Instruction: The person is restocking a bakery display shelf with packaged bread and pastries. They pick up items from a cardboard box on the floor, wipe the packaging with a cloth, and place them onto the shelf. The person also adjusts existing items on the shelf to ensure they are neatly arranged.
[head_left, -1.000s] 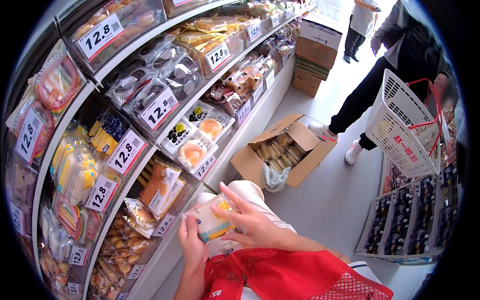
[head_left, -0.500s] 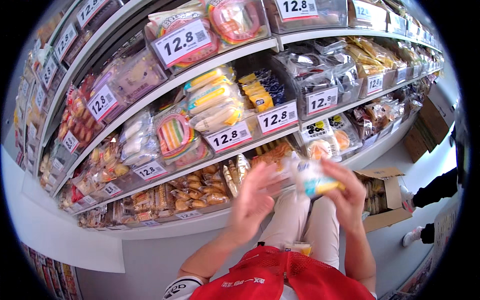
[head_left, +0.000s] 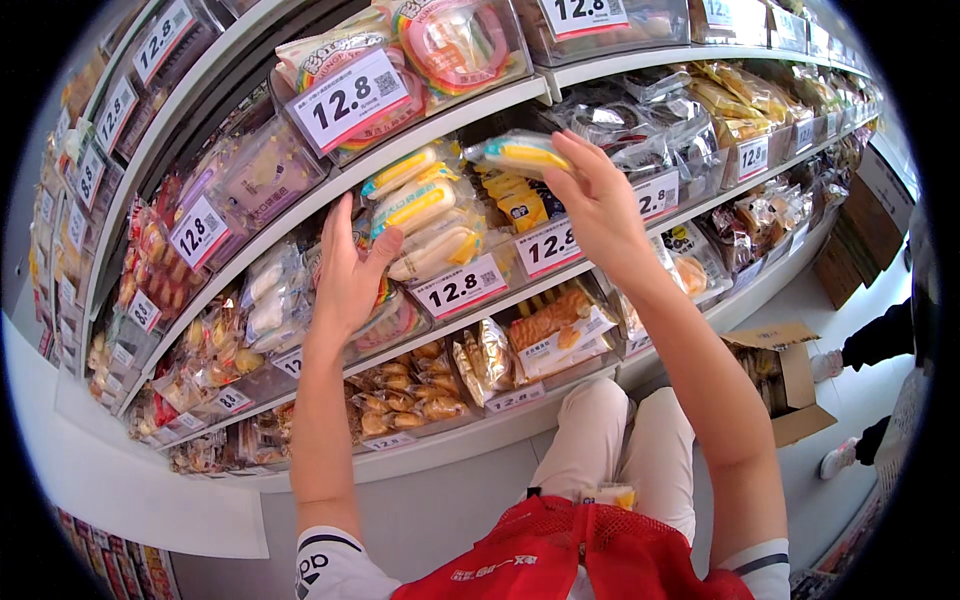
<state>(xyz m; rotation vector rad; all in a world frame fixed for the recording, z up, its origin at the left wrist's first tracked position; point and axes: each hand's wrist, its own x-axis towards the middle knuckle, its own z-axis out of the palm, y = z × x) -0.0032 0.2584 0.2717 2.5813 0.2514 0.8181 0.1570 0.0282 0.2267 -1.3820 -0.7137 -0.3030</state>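
Observation:
My right hand (head_left: 603, 205) is closed on one end of a wrapped bread roll (head_left: 522, 152), a clear packet with white, yellow and blue-green colouring. It holds the packet over the middle shelf, above some dark blue and yellow packets (head_left: 520, 200). Just left of it lies a stack of similar wrapped rolls (head_left: 420, 205) in a clear bin. My left hand (head_left: 352, 268) is at the left side of that stack, fingers stretched up and thumb apart, with nothing in its grasp. Whether its thumb touches the stack, I cannot tell. Behind this hand, rainbow-striped packets (head_left: 392, 325) are partly hidden.
Curved white shelves hold several bins of wrapped snacks with price cards (head_left: 460, 287) on their fronts. The upper shelf edge (head_left: 455, 125) runs above my hands. An open cardboard box (head_left: 800, 385) stands on the floor at the right, near another person's legs (head_left: 880, 335).
Both hands have gone from in front of my lap up to the middle shelf. My right hand has carried the wrapped roll up with it; my left hand has moved leftward to the stack.

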